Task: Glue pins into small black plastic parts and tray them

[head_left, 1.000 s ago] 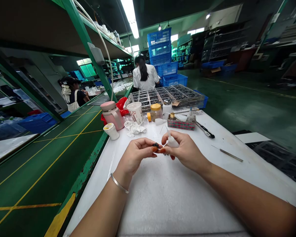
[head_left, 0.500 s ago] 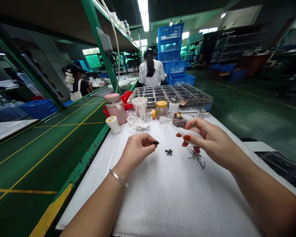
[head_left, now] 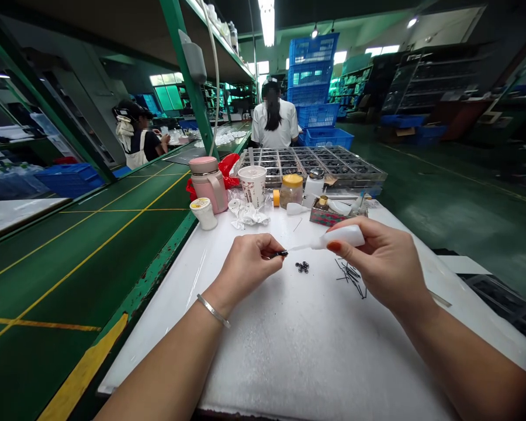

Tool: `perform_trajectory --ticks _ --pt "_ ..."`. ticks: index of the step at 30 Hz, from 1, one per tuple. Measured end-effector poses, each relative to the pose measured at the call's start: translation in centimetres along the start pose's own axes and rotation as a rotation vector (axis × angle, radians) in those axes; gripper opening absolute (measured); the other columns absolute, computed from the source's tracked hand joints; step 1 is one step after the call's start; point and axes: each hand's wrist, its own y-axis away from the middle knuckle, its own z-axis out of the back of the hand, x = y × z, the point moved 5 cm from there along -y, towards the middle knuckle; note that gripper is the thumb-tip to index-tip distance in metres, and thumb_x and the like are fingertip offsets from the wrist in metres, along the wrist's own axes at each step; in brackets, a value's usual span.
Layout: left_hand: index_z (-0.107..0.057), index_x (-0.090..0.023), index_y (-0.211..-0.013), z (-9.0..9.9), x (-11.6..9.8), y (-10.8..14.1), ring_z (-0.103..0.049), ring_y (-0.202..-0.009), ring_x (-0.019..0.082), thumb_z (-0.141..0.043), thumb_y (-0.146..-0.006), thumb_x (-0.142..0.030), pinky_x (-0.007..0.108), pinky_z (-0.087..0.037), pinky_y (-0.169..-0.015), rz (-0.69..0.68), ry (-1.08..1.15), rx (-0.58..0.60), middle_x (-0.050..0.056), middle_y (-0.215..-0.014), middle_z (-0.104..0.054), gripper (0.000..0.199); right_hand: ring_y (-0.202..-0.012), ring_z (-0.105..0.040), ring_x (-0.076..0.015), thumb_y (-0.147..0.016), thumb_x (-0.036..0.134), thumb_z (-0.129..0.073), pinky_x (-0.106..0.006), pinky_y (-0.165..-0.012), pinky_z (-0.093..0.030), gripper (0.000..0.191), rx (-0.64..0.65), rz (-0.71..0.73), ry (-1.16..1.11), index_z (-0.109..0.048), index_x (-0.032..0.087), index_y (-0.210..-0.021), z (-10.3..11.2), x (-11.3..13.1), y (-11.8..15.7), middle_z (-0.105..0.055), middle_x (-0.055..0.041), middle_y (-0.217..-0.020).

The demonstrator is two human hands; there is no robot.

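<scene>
Nearest, bare white tabletop [head_left: 298,351]; then, on it, a loose pile of black rods [head_left: 351,276] just beside the right hand [head_left: 381,254], and a cluster of small black pieces [head_left: 303,267] between both hands. Pinched tight between left hand [head_left: 248,260] thumb and fingers, a black part [head_left: 282,254], mostly hidden; clamped in right thumb and fingers, a white squeeze bottle [head_left: 353,235], contents not visible. Possible trouble: too hard a squeeze, flooding part and left fingertips; an unsteady wrist, sliding the thin nozzle [head_left: 304,247] off so small a target; a stray drip onto the pieces below. Bottle's long axis roughly sideways, dipping slightly leftward, nozzle toward the black part; touching or just apart, cannot tell. Part's long axis also about sideways, exposed end rightward. Farther off, crumpled tissue [head_left: 248,214], patterned box [head_left: 322,217], yellow-lidded jar [head_left: 291,190]; beyond, divided tray [head_left: 355,186], then a white-shirted person [head_left: 275,126] near stacked blue crates [head_left: 312,76].
</scene>
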Motion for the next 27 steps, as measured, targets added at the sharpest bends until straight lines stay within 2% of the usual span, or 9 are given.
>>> perform_trajectory --ticks 21,27 --pt "-0.071 -0.018 -0.078 -0.07 -0.41 0.12 -0.057 -0.063 0.01 -0.064 -0.072 -0.018 0.02 -0.04 -0.055 -0.024 -0.032 -0.002 -0.001 -0.071 -0.068 0.009 -0.063 -0.057 -0.0131 -0.074 0.043 -0.075 -0.025 -0.055 -0.042 0.023 -0.011 0.061 0.09 -0.071 0.021 -0.082 -0.03 0.41 0.09 -0.067 -0.0003 -0.075" --pt "-0.07 -0.018 -0.078 -0.01 -0.09 0.18 -0.06 -0.067 0.012 -0.065 -0.072 -0.019 0.021 -0.044 -0.059 -0.014 0.014 -0.009 0.001 -0.074 -0.069 0.009 -0.06 -0.052 -0.0118 -0.073 0.04 -0.077 -0.024 -0.05 -0.04 0.022 -0.048 0.015 -0.002 -0.071 0.02 -0.08 0.47 -0.02 -0.1 -0.063 -0.001 -0.071"
